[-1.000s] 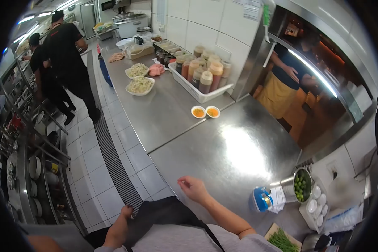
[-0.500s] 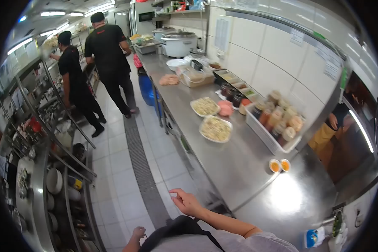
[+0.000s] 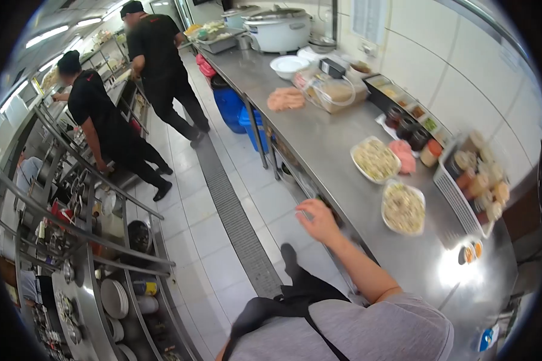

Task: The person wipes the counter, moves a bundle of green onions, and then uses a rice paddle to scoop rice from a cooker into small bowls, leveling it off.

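My right hand (image 3: 318, 221) hangs over the floor beside the steel counter's front edge, fingers apart and slightly curled, holding nothing. Nearest to it on the steel counter (image 3: 319, 135) are two white bowls of pale shredded food, one bowl (image 3: 376, 159) behind the other (image 3: 403, 208). A pink cloth (image 3: 403, 156) lies against the bowls, with dark-filled jars (image 3: 412, 131) beside it. My left hand is out of sight; only a bit of that arm shows at the bottom edge.
Two people in black, one (image 3: 102, 114) at the left racks and one (image 3: 156, 66) farther up the aisle. A white basket of bottles (image 3: 464, 192) stands on the counter at right. Blue bins (image 3: 227, 105) sit by the counter; metal shelving with plates (image 3: 114, 299) lines the left.
The view has moved forward along the counter and shifted. My right hand now appears higher and farther right, still empty. My left hand has left the view. A foot now shows below.
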